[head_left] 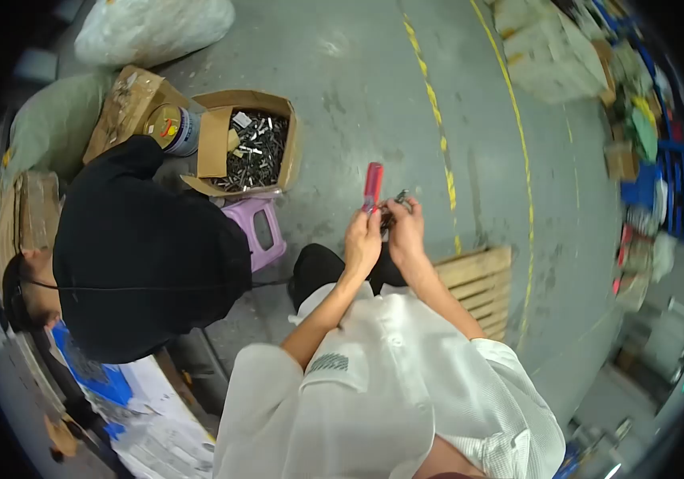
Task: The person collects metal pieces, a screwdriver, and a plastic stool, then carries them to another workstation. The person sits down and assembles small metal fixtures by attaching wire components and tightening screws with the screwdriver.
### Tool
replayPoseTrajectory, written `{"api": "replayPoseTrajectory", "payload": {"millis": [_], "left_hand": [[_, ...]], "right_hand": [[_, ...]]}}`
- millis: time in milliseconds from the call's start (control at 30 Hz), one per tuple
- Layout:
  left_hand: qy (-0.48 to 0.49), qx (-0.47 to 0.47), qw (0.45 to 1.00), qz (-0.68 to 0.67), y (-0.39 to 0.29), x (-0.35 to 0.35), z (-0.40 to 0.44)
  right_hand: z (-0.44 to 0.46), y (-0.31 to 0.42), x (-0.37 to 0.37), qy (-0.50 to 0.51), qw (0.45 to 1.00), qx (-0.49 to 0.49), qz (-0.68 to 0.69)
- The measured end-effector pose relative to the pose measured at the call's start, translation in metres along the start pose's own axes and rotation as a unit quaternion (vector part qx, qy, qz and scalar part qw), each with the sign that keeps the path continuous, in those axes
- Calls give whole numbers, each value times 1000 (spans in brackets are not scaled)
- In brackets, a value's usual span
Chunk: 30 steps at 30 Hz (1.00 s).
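L hand [363, 243] is clamping red-handled tool [373, 185], prob. steadying it; R hand [407, 233] is pinching small metal part [402, 195] alongside; parts box [213, 144] sitting fwd-left of L hand.

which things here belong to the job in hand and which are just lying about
In the job:
- red-handled tool, in the left hand
- small metal piece, in the right hand
- open carton of small parts, possibly

Seemingly just lying about:
- wooden pallet
- round tin
- big whitish sack
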<state>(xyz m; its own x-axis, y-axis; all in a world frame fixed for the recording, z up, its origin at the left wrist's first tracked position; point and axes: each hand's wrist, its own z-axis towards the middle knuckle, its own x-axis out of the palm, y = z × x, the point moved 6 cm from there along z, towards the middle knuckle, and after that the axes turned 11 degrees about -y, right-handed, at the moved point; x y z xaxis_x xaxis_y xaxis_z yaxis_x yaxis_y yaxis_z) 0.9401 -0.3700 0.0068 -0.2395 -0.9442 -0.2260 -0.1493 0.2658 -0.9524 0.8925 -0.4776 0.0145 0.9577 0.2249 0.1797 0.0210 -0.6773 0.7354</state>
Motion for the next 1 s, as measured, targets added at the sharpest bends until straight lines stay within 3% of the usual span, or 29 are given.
{"api": "replayPoseTrajectory", "payload": {"millis": [100, 200, 233, 333, 433, 533, 567, 633, 667, 767, 833, 900, 967, 1000], "left_hand": [[-160, 5, 987, -18, -38, -27, 38], [-181, -126, 975, -2, -39, -55, 85], [-196, -132, 972, -3, -35, -61, 102], [-194, -272, 933, -133, 7, -75, 140], [-245, -266, 923, -134, 41, -104, 162], [-301, -292, 899, -128, 77, -126, 178], [-333, -312, 882, -115, 90, -134, 182], [-367, -389, 841, -85, 102, -141, 192], [-391, -409, 819, -92, 119, -138, 195], [-449, -430, 773, -129, 174, -124, 224], [-448, -478, 748, -100, 194, -122, 244], [-463, -514, 718, -81, 225, -111, 264], [-519, -498, 683, -126, 243, -95, 270], [-543, -491, 665, -147, 248, -89, 269]], "right_hand": [[7, 17, 89, 55, 995, 36, -76], [26, 6, 157, 103, 982, 85, -131], [34, -1, 181, 116, 978, 109, -136], [83, -25, 254, 128, 977, 113, -131], [133, -53, 302, 110, 983, 77, -129], [165, -97, 358, 235, 869, 40, -433], [182, -120, 372, 234, 866, 45, -440], [217, -187, 413, 391, 678, -167, -600], [248, -229, 430, 394, 676, -164, -601], [342, -370, 453, 412, 494, -253, -723], [409, -447, 451, 368, 491, -215, -760], [452, -484, 450, 303, 439, -272, -801], [493, -517, 436, 282, 485, -176, -809], [502, -525, 430, 275, 473, -164, -821]]}}
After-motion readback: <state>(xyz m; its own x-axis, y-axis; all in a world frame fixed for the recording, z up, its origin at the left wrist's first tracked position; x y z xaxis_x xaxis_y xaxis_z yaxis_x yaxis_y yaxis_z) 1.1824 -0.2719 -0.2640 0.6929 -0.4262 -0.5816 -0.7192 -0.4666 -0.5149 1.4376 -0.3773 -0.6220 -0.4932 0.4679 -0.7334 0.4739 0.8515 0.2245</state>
